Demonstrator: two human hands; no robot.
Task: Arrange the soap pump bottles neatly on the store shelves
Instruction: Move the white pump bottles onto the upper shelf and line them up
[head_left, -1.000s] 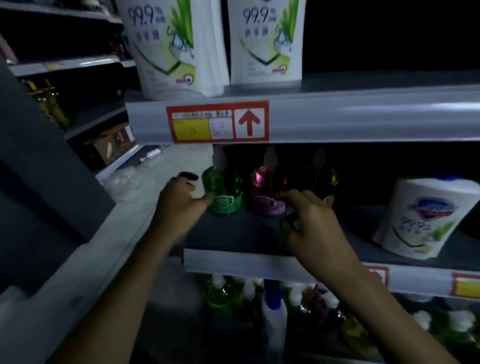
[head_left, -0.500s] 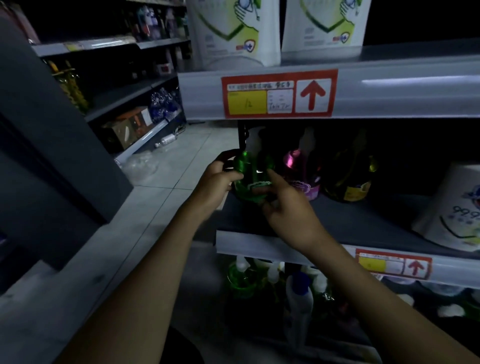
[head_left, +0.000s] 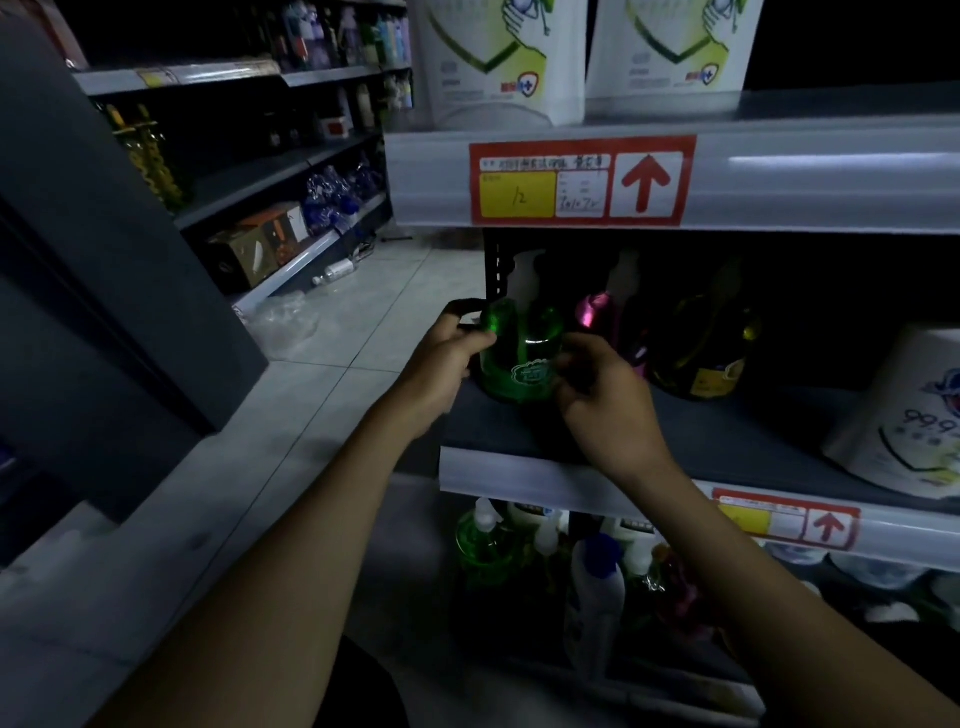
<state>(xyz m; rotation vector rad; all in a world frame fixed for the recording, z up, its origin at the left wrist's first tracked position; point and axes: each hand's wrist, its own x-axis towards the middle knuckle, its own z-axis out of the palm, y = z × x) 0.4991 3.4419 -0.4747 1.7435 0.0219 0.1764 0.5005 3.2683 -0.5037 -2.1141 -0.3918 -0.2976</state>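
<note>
Two hands on the green bottle: left hand gripping its side, right hand pinching the front, pink bottle just beyond my right fingers.

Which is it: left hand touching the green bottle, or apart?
Touching. The head view shows the left hand gripping the green bottle at its left side, thumb on it, no gap; the right hand holds its right side.
</note>
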